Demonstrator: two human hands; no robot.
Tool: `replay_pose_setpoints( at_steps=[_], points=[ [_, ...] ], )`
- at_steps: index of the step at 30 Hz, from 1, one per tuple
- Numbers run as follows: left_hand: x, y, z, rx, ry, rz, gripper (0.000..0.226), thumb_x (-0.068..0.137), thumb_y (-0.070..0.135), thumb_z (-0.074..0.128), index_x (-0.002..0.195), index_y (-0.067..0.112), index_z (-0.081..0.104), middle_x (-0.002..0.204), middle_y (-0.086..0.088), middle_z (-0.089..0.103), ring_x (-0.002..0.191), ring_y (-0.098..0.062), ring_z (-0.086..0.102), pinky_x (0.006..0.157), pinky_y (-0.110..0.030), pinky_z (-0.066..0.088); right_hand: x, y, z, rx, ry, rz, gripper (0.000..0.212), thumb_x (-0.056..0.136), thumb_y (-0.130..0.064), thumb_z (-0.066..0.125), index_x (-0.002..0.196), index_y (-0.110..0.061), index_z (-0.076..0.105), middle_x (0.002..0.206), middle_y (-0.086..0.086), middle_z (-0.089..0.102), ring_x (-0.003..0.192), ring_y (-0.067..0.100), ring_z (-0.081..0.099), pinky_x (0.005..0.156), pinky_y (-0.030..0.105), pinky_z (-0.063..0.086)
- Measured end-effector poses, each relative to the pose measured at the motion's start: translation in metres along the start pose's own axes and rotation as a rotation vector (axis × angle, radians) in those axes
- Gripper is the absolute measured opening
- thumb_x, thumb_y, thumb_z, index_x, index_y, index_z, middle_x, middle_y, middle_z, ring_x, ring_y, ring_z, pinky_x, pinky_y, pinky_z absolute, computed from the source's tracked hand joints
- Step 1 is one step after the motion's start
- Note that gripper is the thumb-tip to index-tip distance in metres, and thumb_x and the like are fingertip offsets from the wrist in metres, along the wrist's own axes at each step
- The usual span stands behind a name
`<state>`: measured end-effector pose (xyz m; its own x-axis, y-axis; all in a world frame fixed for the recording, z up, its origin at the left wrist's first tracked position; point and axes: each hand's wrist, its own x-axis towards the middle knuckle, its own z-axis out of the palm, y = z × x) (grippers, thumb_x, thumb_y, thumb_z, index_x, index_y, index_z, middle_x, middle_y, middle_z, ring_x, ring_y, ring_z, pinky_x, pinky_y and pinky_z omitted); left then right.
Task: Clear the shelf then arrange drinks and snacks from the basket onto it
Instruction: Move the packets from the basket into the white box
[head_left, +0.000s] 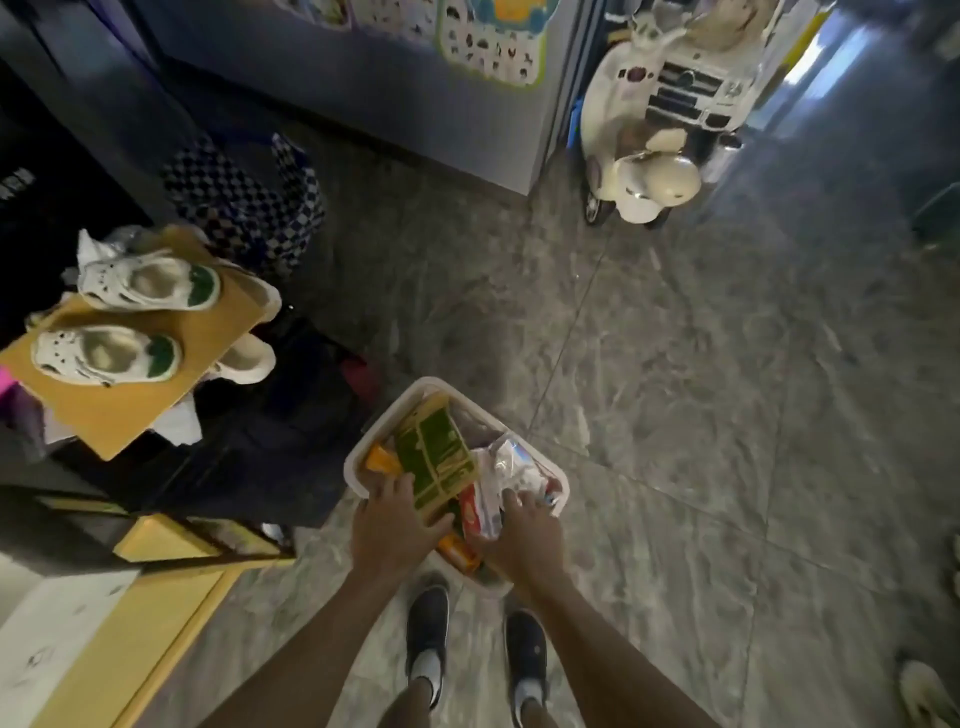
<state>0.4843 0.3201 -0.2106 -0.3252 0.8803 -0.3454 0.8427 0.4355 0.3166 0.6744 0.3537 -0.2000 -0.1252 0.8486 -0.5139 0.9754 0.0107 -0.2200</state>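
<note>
A white plastic basket (431, 383) sits on the floor just ahead of my feet, packed with snacks. A large green and yellow packet (436, 457) lies on top, and my left hand (397, 525) grips its near end, thumb on one side and fingers on the other. My right hand (524, 530) reaches into the basket's right side with its fingers curled on a clear plastic packet (506, 460). Orange packets (382, 460) and a red one (470, 512) show underneath. The wooden shelf (130, 410) stands at the left with two white shoes (148, 280) on its top board.
A lower yellow shelf board (171, 540) juts out at the left near my legs. A checkered bag (244, 202) sits behind the shelf. A cream toy scooter (644, 171) stands far right by a grey cabinet (415, 104). Marbled floor tiles (701, 415) spread to the right.
</note>
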Motion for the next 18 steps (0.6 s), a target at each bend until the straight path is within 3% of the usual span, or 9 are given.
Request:
replay_pose_setpoints(
  at_steps=[4,8,11,14,18],
  points=[
    [0.036,-0.01,0.069,0.022,-0.057,-0.042,0.095,0.075,0.077,0.063,0.15,0.025,0.037,0.148,0.002,0.047,0.133,-0.024,0.053,0.099,-0.045,0.054,0.052,0.005,0.059,0.032,0.023,-0.052,0.089,0.083,-0.086,0.053,0.149,-0.027,0.045,0.148,0.004,0.056,0.126,0.024,0.058,0.101,0.042,0.052],
    [0.068,-0.01,0.12,0.017,-0.046,-0.069,0.103,0.084,0.058,0.075,0.164,0.025,0.019,0.167,-0.003,0.027,0.15,-0.03,0.037,0.112,-0.05,0.048,0.096,0.002,0.109,0.103,0.104,-0.086,0.09,0.092,-0.074,0.054,0.164,-0.03,0.023,0.17,0.004,0.032,0.141,0.029,0.049,0.101,0.048,0.056],
    [0.083,-0.014,0.144,0.01,-0.057,-0.08,0.102,0.089,0.045,0.076,0.166,0.031,0.011,0.172,-0.003,0.016,0.153,-0.031,0.033,0.116,-0.054,0.045,0.118,0.005,0.136,0.079,0.134,-0.036,0.086,0.095,-0.071,0.055,0.162,-0.024,0.029,0.163,0.007,0.039,0.142,0.031,0.046,0.107,0.051,0.052],
    [0.09,-0.014,0.148,0.014,-0.035,-0.058,0.089,0.094,0.04,0.071,0.166,0.033,0.017,0.17,-0.003,0.026,0.15,-0.032,0.037,0.115,-0.054,0.046,0.128,0.009,0.152,0.111,0.148,0.004,0.082,0.093,-0.072,0.058,0.154,-0.022,0.038,0.149,0.005,0.047,0.131,0.025,0.053,0.103,0.044,0.053],
    [0.094,-0.027,0.144,0.005,-0.009,-0.062,0.074,0.1,0.031,0.062,0.165,0.032,0.026,0.163,-0.004,0.042,0.139,-0.032,0.053,0.107,-0.055,0.052,0.126,0.009,0.154,0.206,0.133,0.026,0.062,0.096,-0.048,0.068,0.147,-0.022,0.046,0.144,0.002,0.057,0.126,0.021,0.06,0.107,0.041,0.054]
  ],
)
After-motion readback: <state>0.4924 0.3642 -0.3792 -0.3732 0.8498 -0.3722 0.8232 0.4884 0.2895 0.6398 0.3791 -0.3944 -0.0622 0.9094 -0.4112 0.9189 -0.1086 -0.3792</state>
